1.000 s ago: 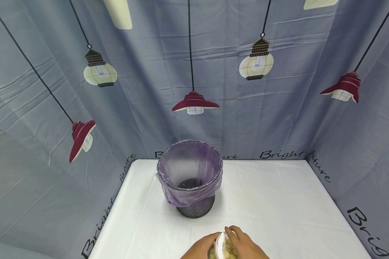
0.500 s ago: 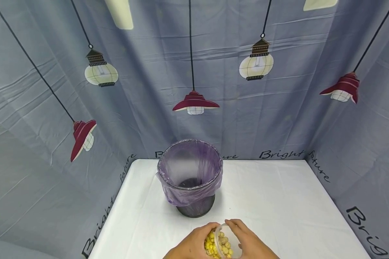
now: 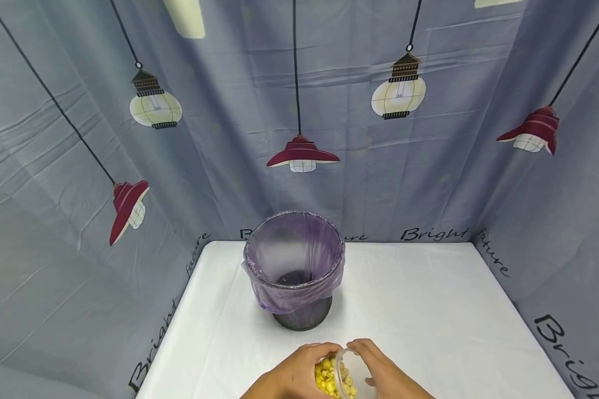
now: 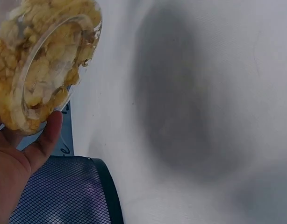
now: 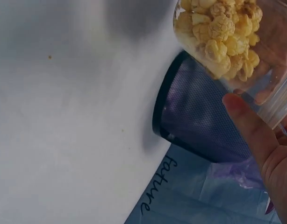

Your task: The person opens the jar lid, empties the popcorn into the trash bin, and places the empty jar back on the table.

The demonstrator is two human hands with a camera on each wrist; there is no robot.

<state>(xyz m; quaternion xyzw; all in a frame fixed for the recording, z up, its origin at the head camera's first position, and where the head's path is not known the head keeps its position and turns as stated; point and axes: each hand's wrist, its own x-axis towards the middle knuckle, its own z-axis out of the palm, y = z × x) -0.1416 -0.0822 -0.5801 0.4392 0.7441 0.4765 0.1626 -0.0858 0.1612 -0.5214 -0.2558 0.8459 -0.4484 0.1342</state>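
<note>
A clear plastic container (image 3: pixel 358 372) of popcorn (image 3: pixel 325 379) is held sideways at the bottom of the head view. A pale ring (image 3: pixel 338 374) crosses it; I cannot tell whether this is one piece or two joined. My left hand (image 3: pixel 299 368) grips the popcorn-filled left side, its thumb (image 4: pixel 50 133) against the wall near the round base. My right hand (image 3: pixel 381 372) holds the clearer right side, fingers curved over the top. The right thumb (image 5: pixel 253 133) touches the container in the right wrist view. The undersides of both hands are hidden in the head view.
A mesh waste bin (image 3: pixel 301 317) with a purple liner (image 3: pixel 284 296) stands just beyond the hands, left of the table's middle. White cloth covers the table (image 3: pixel 419 299). A blue-grey curtain (image 3: pixel 219 166) printed with lamps surrounds it. Small crumbs dot the cloth.
The container has turned between my hands, bringing the yellow popcorn into view left of the ring. My hands have spread slightly apart. The bin has stayed put.
</note>
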